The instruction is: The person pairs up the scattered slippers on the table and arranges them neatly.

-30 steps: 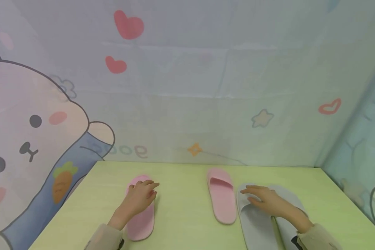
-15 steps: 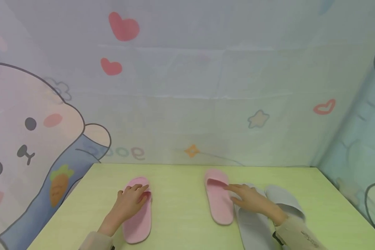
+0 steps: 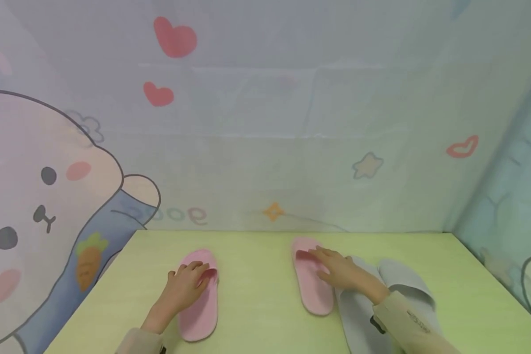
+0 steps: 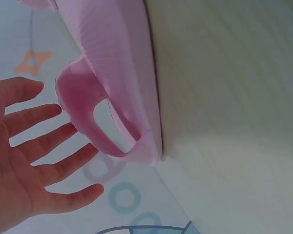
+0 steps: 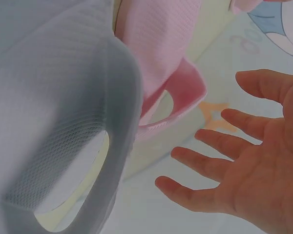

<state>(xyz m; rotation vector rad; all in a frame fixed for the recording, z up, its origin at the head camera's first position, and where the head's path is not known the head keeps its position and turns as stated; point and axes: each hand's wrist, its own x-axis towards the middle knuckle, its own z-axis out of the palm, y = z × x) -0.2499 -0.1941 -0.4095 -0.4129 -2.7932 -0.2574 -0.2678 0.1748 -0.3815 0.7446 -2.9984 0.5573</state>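
Left pink textured slipper (image 3: pixel 201 314): on the pale yellow-green surface (image 3: pixel 256 305), partly beneath the left hand (image 3: pixel 185 286).
Left fingers: spread, holding nothing; contact unclear.
Right pink textured slipper (image 3: pixel 316 292): well apart from it, strap near the right hand (image 3: pixel 342 270).
Right fingers: spread, holding nothing.
Two grey textured slippers (image 3: pixel 363 322): side by side, right of the pink pair.

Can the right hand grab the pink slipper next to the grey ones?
Probably yes: the right hand is close to that pink slipper, and nothing shows between them; the grey slippers lie beside it.
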